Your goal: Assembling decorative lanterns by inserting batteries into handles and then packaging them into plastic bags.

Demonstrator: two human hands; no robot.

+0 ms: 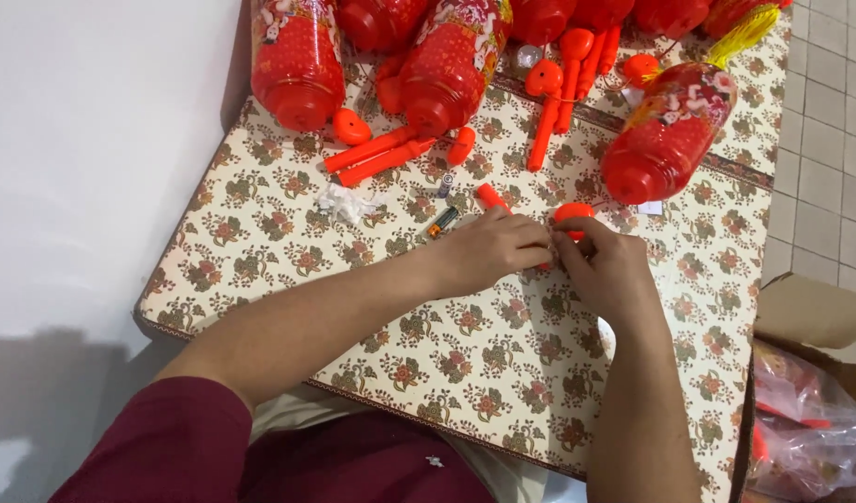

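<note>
My left hand point(491, 250) and my right hand point(606, 265) meet over the flowered tablecloth point(372, 307) and together grip one orange plastic handle point(490, 197). Its stick end pokes out above my left fingers. Its rounded red cap point(574, 211) shows just above my right fingers. The middle of the handle is hidden by both hands. A small battery point(443, 222) lies just left of my left hand, and another small battery point(445, 183) lies a little farther up.
Several red plastic lanterns point(668, 132) and loose orange handles point(377, 156) lie along the table's far side. A crumpled white scrap point(347, 201) sits at the left. A cardboard box point(809, 321) with a plastic bag point(805, 433) of red parts stands at the right.
</note>
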